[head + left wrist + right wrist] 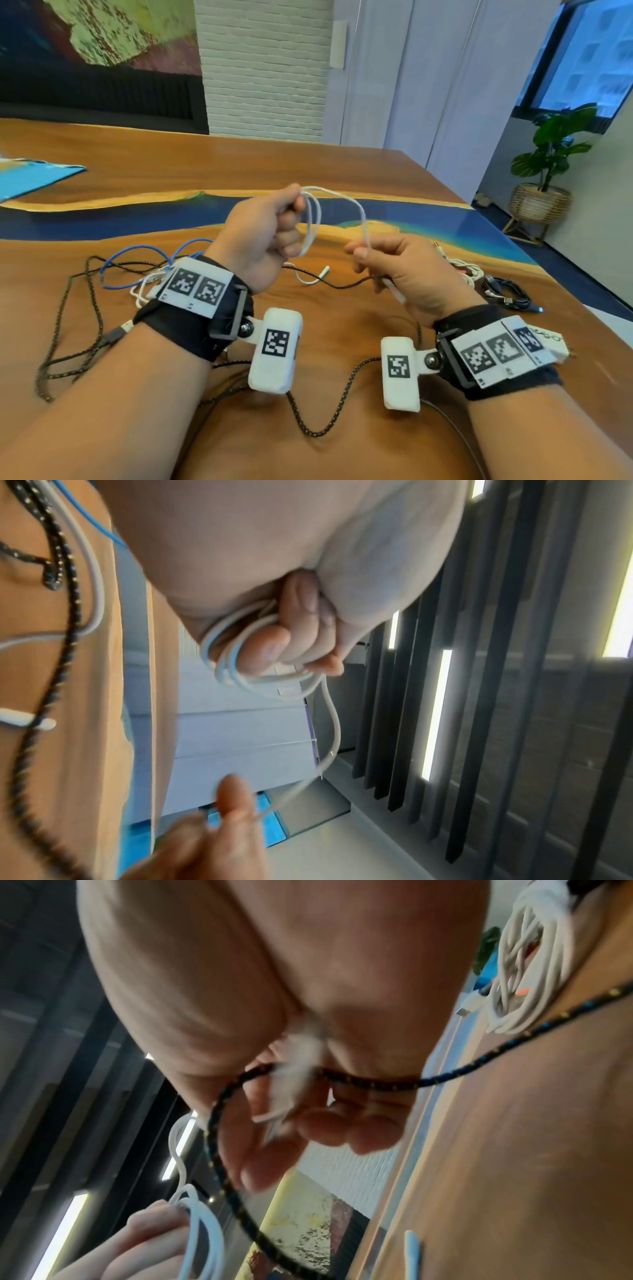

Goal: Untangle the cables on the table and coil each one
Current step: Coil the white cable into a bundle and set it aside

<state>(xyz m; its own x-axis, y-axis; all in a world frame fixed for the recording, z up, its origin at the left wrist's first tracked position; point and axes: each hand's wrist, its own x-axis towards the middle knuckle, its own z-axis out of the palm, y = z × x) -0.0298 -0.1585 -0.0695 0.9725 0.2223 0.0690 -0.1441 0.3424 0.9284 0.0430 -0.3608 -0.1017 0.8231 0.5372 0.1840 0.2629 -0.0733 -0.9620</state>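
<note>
Starting at the left of the wooden table (342, 164), a loose tangle lies flat: a blue cable (137, 255) looped over a thin white cable (144, 291), and a black braided cable (82, 329) that trails round the near edge and snakes across towards the right under both wrists. Above this, the left hand (260, 240) is raised off the table with its fingers curled tight round several loops of a white cable (313, 219); the left wrist view shows those loops (232, 653) gathered against the palm by the fingertips. From that bundle the cord arcs up and over to the right hand (404, 267), which pinches it between thumb and forefinger, the remaining fingers folded in. A white plug end (394, 291) sticks out beneath that hand. The right wrist view is blurred, but the black braided cable (342, 1076) appears there crossing in front of the palm; whether it touches the fingers I cannot tell. Further right on the table sit a coiled white bundle (469, 270) and, beside it, a coiled black bundle (510, 291). A potted plant (548, 164) stands on the floor beyond the far right corner.
</note>
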